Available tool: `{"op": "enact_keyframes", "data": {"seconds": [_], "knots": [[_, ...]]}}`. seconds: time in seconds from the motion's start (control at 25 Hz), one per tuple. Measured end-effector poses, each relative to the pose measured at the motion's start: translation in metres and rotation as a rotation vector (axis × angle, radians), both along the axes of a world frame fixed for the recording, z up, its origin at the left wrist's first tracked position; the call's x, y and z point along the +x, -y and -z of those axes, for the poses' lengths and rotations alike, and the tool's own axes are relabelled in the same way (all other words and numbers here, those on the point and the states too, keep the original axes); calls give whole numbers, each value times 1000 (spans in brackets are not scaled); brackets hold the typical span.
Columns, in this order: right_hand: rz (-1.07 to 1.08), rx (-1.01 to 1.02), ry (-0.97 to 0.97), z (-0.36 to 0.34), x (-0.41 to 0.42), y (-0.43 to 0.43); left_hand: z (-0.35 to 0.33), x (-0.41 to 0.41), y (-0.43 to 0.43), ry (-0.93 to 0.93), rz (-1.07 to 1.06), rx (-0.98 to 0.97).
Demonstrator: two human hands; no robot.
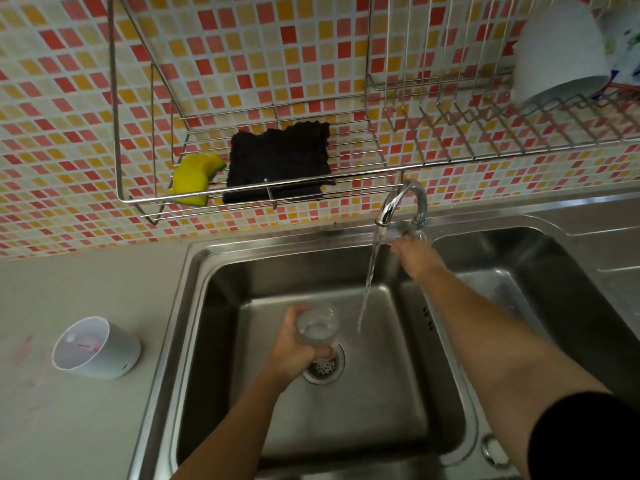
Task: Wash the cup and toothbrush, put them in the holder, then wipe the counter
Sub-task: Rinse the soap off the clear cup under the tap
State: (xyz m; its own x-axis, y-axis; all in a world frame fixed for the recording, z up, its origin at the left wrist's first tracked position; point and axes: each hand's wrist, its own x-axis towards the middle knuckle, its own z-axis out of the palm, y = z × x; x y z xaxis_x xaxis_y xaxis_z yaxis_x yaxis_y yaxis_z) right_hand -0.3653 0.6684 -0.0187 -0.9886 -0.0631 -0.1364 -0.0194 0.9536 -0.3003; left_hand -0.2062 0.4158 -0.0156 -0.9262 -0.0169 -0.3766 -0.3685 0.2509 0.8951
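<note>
Water (369, 278) falls just beside the cup (317, 329) your left hand (292, 353) grips above the sink (194, 271) drain (323, 370); wet, it could slip. Your right hand (415, 258) is at the tap (401, 202) by the sink's back edge; I cannot tell its grip.

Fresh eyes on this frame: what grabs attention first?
The water stream running from the tap into the larger sink basin, with the left hand gripping a clear cup beside it, over the drain. The right hand reaches to the tap's base. Behind, the red-and-yellow mosaic wall dominates the top.
</note>
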Motion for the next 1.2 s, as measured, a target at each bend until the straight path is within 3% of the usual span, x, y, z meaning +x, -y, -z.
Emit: {"op": "enact_keyframes", "data": {"seconds": [0.12, 0.36, 0.56, 0.68, 0.84, 1.2], "knots": [[255, -257, -98, -6, 3, -22, 3, -3, -2, -13, 7, -9], [262, -450, -172, -13, 42, -28, 7, -3, -4, -9, 37, -16], [176, -80, 11, 45, 155, -19, 17, 9, -6, -1, 77, -124], [191, 64, -34, 64, 188, -17, 27, 18, -6, -11, 108, -277], [176, 110, -45, 62, 196, -21, 25, 28, -3, -36, 246, -580], [170, 99, -79, 61, 197, -16, 7, 30, 7, -16, 453, -1005]]}}
